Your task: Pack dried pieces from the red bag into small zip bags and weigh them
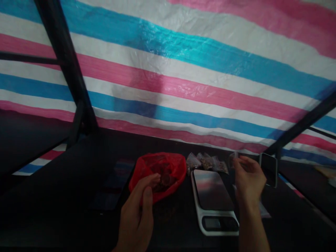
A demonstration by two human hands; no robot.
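My left hand [136, 211] is at the near left side of a red plastic bag [138, 168], with its fingers curved over the rim. At the fingertips is a small round dark cup [166, 180], apparently held by them; the grip is partly hidden. The dark contents of the bag are too dim to name. My right hand [249, 176] is raised to the right of a white kitchen scale [214, 190], its fingers pinching a small clear plastic bag [233, 157]. Nothing rests on the scale's shiny plate.
Several small filled clear bags [206, 161] lie behind the scale. A phone [269, 169] stands to the right of my right hand, and flat clear plastic [264, 210] lies beside my wrist. A striped sheet [183, 80] with dark frame bars [63, 59] closes off the back of the black table [78, 224].
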